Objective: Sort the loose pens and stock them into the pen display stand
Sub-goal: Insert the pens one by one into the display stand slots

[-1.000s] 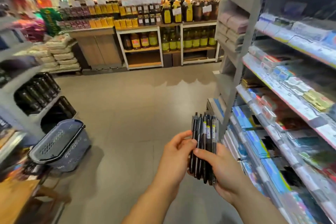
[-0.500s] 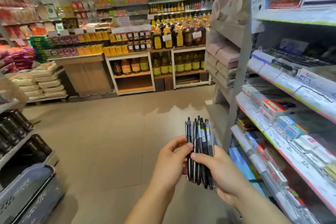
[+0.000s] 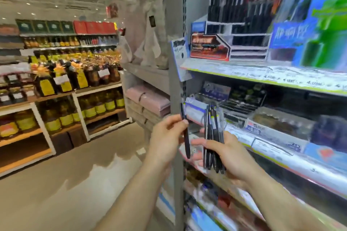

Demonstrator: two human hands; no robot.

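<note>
Above you on the upper shelf, the pen display stand [image 3: 238, 30] waits; your right hand [image 3: 232, 154] grips the bundle of pens [image 3: 214, 137] upright, your left hand [image 3: 167, 137] pinches one pen [image 3: 185, 135] mid-barrel. They look light, stiff, slippery.

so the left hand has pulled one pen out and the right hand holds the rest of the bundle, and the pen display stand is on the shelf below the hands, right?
Not quite: the head view shows the pen display stand on the shelf above the hands, not below. The rest holds: the left hand pinches a single pen, and the right hand holds the bundle.
</note>
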